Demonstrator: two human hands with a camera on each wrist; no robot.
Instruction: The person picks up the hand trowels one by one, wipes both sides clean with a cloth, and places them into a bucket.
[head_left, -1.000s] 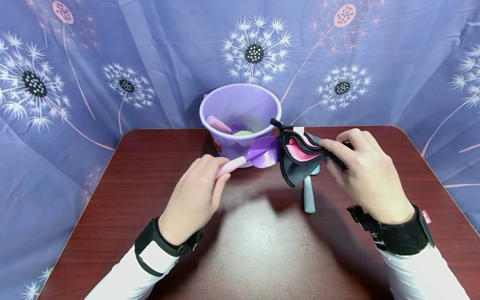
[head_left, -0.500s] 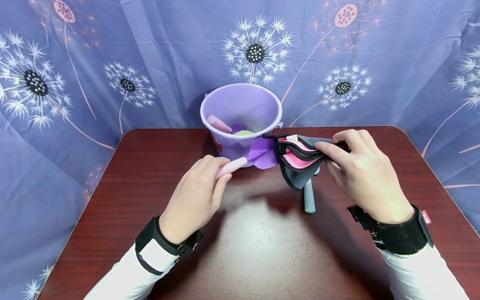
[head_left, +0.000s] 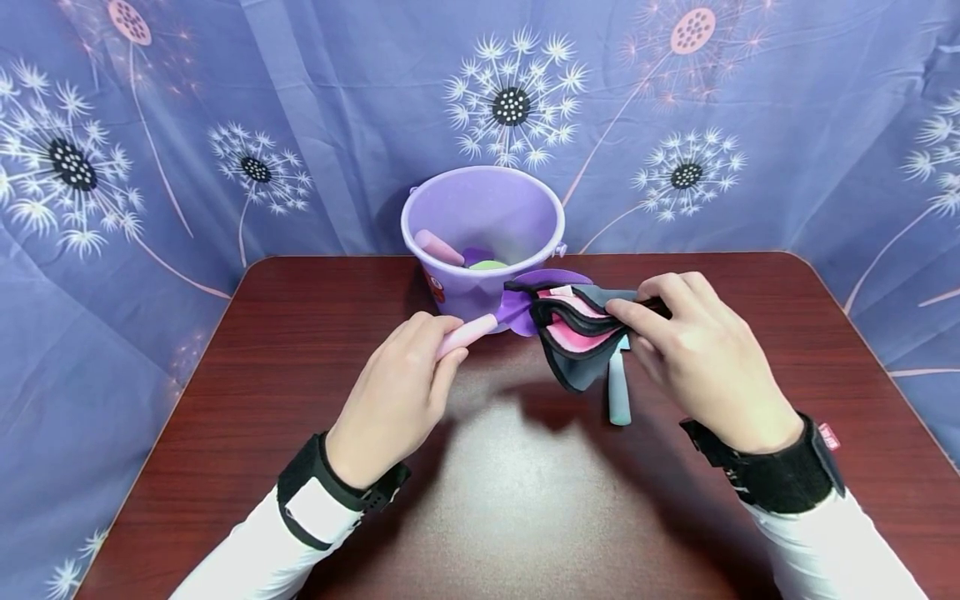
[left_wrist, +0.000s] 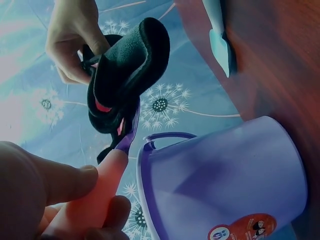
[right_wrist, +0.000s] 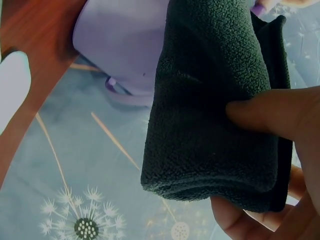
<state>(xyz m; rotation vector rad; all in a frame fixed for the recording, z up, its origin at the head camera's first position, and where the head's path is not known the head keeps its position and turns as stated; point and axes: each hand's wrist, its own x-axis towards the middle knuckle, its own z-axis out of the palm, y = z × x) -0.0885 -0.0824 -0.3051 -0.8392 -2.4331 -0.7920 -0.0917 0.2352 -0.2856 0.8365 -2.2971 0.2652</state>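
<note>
If looking for the small plastic toy shovel with a curved purple blade and a round pink handle [head_left: 513,313], find it held up in the air, blade pointing right. See the folded, fuzzy dark grey cloth with black edges and pink insides [head_left: 581,337] up against the blade, hiding part of it; cannot tell how hard it presses. Looks like wiping the blade. Around the shovel's handle, see the left hand [head_left: 393,396], fingers curled and thumb on it. At the cloth's right end, see the right hand [head_left: 705,367], pinching the folds between thumb and fingers. For the next move, best to keep the shovel steady, rub along the blade, then reach its other side without dropping any folds. Just behind, spot the big round purple plastic bucket [head_left: 480,300], upright, with another pink handle [head_left: 438,247] and something green [head_left: 487,265] inside. Under the cloth, spot a pale blue-green toy shovel [head_left: 618,387] on the shiny red-brown table [head_left: 300,375].
</note>
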